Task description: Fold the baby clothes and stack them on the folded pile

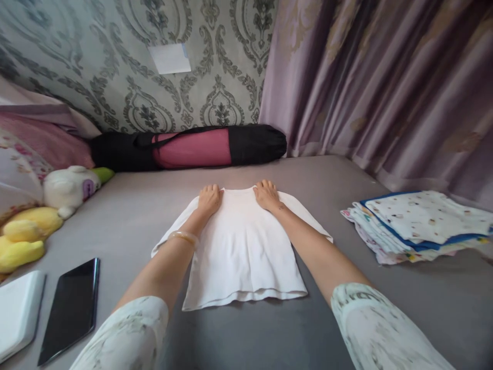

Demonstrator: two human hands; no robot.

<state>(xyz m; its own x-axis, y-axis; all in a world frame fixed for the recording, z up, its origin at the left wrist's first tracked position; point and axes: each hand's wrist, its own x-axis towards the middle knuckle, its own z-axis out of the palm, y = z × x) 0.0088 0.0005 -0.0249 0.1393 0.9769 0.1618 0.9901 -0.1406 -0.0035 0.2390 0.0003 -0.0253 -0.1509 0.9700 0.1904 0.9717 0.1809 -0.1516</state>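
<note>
A small white shirt (242,241) lies spread on the grey sheet, its neckline away from me and its hem toward me. My left hand (210,198) is at the shirt's left shoulder beside the neckline, fingers curled onto the cloth. At the other side of the neckline, my right hand (266,194) holds the right shoulder, its fingers bent over the edge. Both sleeves spread outward, partly under my forearms. Light wrinkles run down the middle of the shirt.
Folded patterned clothes (419,221) are stacked at the right. A black and pink bag (192,148) lies along the wall. Plush toys (67,190), a black tablet (71,308) and a white box-like object (19,311) sit at the left on the grey sheet (134,205).
</note>
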